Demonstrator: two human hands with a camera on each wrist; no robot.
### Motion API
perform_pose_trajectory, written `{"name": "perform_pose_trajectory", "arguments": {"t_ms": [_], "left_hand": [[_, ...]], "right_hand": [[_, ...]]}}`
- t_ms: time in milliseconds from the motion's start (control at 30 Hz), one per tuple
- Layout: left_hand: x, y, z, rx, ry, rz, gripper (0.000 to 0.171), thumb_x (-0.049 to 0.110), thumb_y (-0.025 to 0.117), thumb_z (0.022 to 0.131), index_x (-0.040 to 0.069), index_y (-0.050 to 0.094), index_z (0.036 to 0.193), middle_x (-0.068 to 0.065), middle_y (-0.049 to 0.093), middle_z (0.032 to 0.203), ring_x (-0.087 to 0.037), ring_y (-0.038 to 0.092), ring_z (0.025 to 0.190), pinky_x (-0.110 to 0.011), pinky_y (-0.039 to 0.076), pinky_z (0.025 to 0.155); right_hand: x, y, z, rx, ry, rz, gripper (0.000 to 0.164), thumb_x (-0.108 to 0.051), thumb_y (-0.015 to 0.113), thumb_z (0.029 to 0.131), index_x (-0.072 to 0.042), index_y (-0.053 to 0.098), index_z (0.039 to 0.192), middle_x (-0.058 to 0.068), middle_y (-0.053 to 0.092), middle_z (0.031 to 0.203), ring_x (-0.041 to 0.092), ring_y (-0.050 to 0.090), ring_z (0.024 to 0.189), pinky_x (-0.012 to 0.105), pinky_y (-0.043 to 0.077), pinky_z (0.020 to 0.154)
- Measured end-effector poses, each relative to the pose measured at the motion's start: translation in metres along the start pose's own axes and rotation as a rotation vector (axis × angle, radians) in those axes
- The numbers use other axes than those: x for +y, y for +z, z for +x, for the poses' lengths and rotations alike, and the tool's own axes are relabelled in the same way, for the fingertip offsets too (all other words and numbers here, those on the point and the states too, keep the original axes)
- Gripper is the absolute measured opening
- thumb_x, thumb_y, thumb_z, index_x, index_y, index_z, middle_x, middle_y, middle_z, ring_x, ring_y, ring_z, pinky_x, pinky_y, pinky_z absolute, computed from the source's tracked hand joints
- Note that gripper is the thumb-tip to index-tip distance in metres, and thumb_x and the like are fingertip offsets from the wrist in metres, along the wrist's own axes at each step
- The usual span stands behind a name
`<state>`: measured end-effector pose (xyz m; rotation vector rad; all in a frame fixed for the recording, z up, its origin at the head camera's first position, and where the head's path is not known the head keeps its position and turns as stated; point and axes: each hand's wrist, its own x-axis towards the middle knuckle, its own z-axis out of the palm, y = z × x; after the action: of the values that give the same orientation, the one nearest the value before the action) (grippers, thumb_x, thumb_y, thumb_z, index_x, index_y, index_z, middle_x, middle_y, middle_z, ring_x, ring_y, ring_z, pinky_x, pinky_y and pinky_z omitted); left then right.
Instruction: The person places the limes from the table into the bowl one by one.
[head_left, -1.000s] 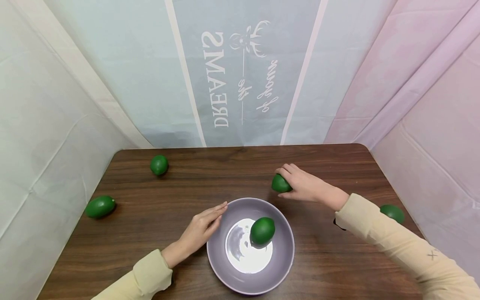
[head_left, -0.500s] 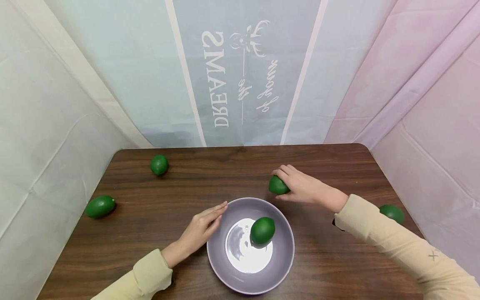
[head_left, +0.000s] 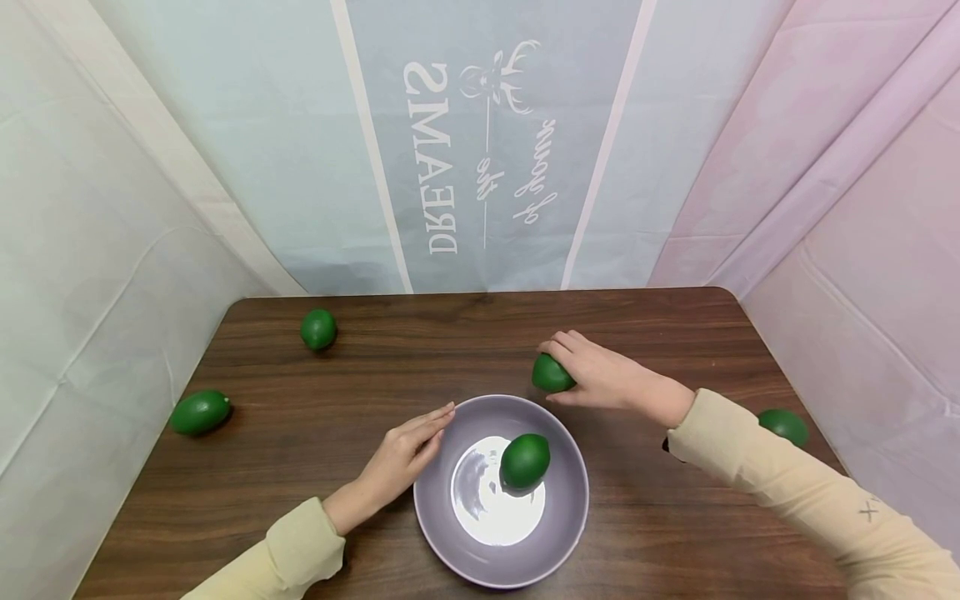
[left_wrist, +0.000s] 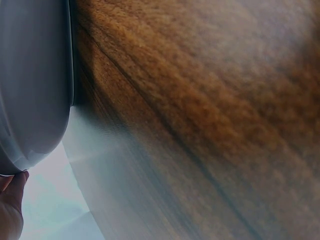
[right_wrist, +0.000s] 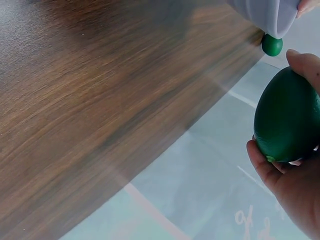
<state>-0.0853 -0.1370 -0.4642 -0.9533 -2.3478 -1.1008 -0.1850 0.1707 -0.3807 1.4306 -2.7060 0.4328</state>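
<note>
In the head view my right hand [head_left: 600, 372] grips a green lime [head_left: 552, 373] just beyond the upper right of a purple-grey bowl [head_left: 444, 525]. The right wrist view shows that lime [right_wrist: 286, 117] pinched between thumb and fingers, above the table surface. My left hand [head_left: 405, 457] lies along the bowl's left rim, fingers straight and together. From the left wrist, the bowl's outer wall [left_wrist: 35, 75] appears with fingertips [left_wrist: 14, 200] right at its rim. One more lime [head_left: 525, 461] sits inside the bowl, right of its centre.
Two limes lie on the left of the dark wooden table [head_left: 420, 350]: a far lime [head_left: 318, 330] and a lime near the left edge [head_left: 201, 412]. Another lime [head_left: 784, 427] at the right edge is partly behind my right sleeve [head_left: 787, 475]. A printed curtain [head_left: 487, 167] hangs behind.
My right hand has shifted slightly left and toward the bowl with the lime in its grip. The left hand, the bowl and the other limes stay where they were.
</note>
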Motion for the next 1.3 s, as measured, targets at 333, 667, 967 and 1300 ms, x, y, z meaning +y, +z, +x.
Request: {"name": "perform_pose_trajectory", "arguments": {"t_ms": [333, 667, 967, 1300], "left_hand": [[0.0, -0.001, 0.0, -0.001, 0.011, 0.001, 0.031, -0.005, 0.059, 0.081, -0.006, 0.062, 0.111, -0.017, 0.06, 0.118, -0.024, 0.058, 0.108, -0.014, 0.038, 0.095], [0.0, -0.001, 0.0, -0.001, 0.011, -0.003, 0.031, -0.005, 0.059, 0.081, -0.006, 0.062, 0.111, -0.017, 0.06, 0.117, -0.025, 0.058, 0.108, -0.014, 0.038, 0.095], [0.0, 0.0, 0.0, -0.001, 0.005, -0.003, 0.03, -0.005, 0.059, 0.081, -0.006, 0.062, 0.111, -0.017, 0.059, 0.118, -0.025, 0.057, 0.108, -0.013, 0.037, 0.095], [0.0, 0.0, -0.001, 0.0, 0.005, -0.001, 0.03, -0.005, 0.059, 0.081, -0.006, 0.062, 0.112, -0.016, 0.059, 0.118, -0.025, 0.058, 0.108, -0.014, 0.038, 0.095]], "right_hand": [[-0.009, -0.003, 0.003, -0.013, -0.018, 0.01, 0.057, -0.033, 0.076, 0.071, -0.007, 0.049, 0.115, 0.0, 0.05, 0.103, 0.016, 0.046, 0.091, 0.029, 0.048, 0.078], [-0.019, -0.008, 0.005, -0.027, -0.034, 0.01, 0.054, -0.031, 0.074, 0.072, -0.007, 0.05, 0.114, 0.0, 0.049, 0.104, 0.015, 0.045, 0.092, 0.028, 0.048, 0.078], [-0.024, -0.007, 0.005, -0.052, -0.032, 0.018, 0.056, -0.03, 0.074, 0.073, -0.006, 0.049, 0.116, 0.001, 0.049, 0.105, 0.016, 0.045, 0.093, 0.029, 0.048, 0.078], [-0.029, -0.009, 0.007, -0.053, -0.07, 0.014, 0.056, -0.03, 0.074, 0.073, -0.006, 0.048, 0.116, 0.001, 0.049, 0.105, 0.016, 0.045, 0.092, 0.029, 0.048, 0.078]]}}
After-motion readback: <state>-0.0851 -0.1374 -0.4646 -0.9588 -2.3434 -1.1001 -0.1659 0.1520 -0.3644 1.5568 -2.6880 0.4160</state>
